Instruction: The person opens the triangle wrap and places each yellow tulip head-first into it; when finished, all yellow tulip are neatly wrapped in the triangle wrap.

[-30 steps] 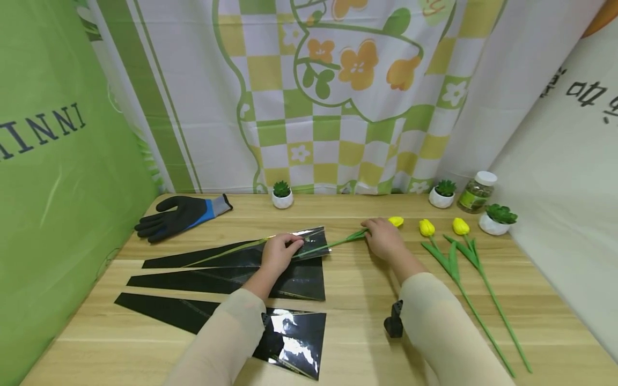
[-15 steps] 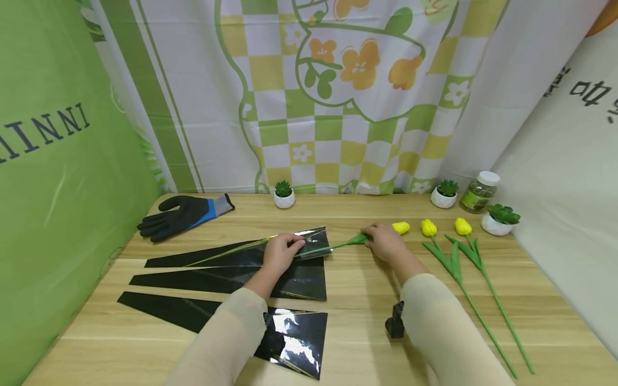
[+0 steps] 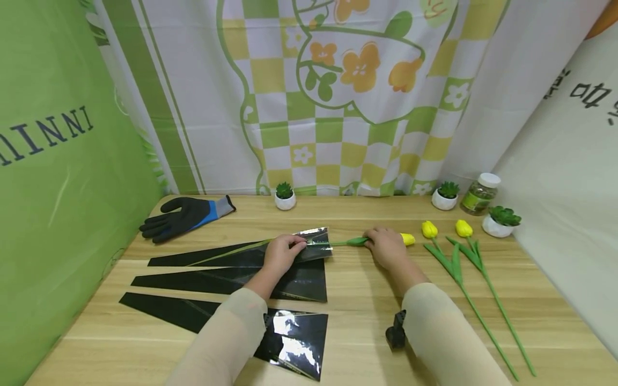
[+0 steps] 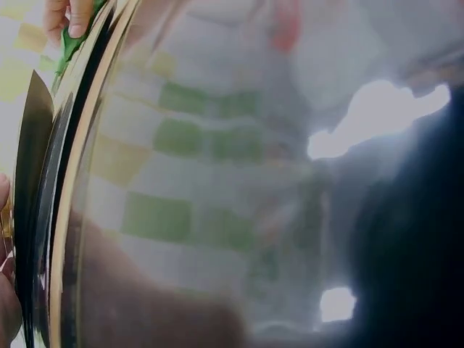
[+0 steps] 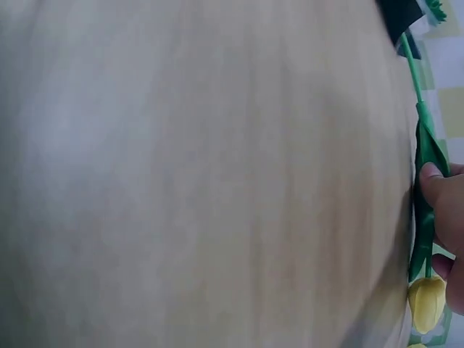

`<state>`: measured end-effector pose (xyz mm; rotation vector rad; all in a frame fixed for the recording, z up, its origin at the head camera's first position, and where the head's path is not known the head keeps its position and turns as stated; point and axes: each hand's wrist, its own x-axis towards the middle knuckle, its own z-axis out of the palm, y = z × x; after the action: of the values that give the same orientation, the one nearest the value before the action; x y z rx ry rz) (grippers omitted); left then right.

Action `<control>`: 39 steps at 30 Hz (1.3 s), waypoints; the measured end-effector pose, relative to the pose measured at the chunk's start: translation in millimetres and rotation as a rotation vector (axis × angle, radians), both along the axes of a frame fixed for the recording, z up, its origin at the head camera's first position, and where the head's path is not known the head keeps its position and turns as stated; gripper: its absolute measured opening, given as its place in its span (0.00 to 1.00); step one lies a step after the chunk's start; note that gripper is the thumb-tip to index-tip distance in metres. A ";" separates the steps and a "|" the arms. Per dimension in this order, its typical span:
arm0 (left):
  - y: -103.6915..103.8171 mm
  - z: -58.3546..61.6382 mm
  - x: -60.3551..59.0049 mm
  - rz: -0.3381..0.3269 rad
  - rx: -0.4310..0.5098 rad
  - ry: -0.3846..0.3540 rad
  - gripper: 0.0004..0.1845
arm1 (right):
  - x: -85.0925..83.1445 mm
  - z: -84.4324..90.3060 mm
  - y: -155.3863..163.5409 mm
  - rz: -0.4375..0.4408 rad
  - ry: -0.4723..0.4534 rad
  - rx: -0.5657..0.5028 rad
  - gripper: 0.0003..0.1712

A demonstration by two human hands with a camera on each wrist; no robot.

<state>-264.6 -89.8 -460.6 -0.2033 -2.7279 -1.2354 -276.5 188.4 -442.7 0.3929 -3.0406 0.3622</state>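
Note:
A yellow tulip (image 3: 406, 239) with a green stem (image 3: 338, 243) lies across the table, its stem running into the top black glossy wrapping sleeve (image 3: 232, 254). My right hand (image 3: 384, 246) grips the stem and leaves just left of the bloom; the right wrist view shows the fingers (image 5: 441, 204) on the green leaf above the yellow bud (image 5: 427, 303). At the sleeve's wide mouth my left hand (image 3: 281, 252) pinches the sleeve's edge. The left wrist view is filled by the shiny sleeve (image 4: 217, 181), seen blurred.
Two more black sleeves (image 3: 227, 281) (image 3: 289, 338) lie nearer me. Two other yellow tulips (image 3: 427, 229) (image 3: 464, 228) lie to the right. A black and blue glove (image 3: 185, 215) is at back left. Small potted plants (image 3: 285, 195) (image 3: 501, 220) and a jar (image 3: 479, 193) line the back edge.
My right hand has swung the tulip so its bloom now points right and the stem lies straighter along the sleeve. The left hand has stayed at the sleeve's mouth.

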 end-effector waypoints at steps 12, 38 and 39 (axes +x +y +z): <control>-3.5 1.7 -2.9 -0.051 -0.093 0.053 0.09 | 5.2 14.0 -34.4 0.060 0.040 -0.013 0.13; -5.7 1.3 -4.7 -0.075 -0.125 0.007 0.10 | 13.4 21.4 -20.3 -0.001 -0.078 -0.300 0.24; -5.8 1.5 -4.7 -0.078 -0.126 0.006 0.10 | 13.1 21.7 -13.7 -0.018 -0.092 -0.332 0.24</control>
<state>-269.3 -95.6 -459.1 -0.3296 -2.8194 -1.0787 -263.4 174.8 -421.0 0.3346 -2.9861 0.8892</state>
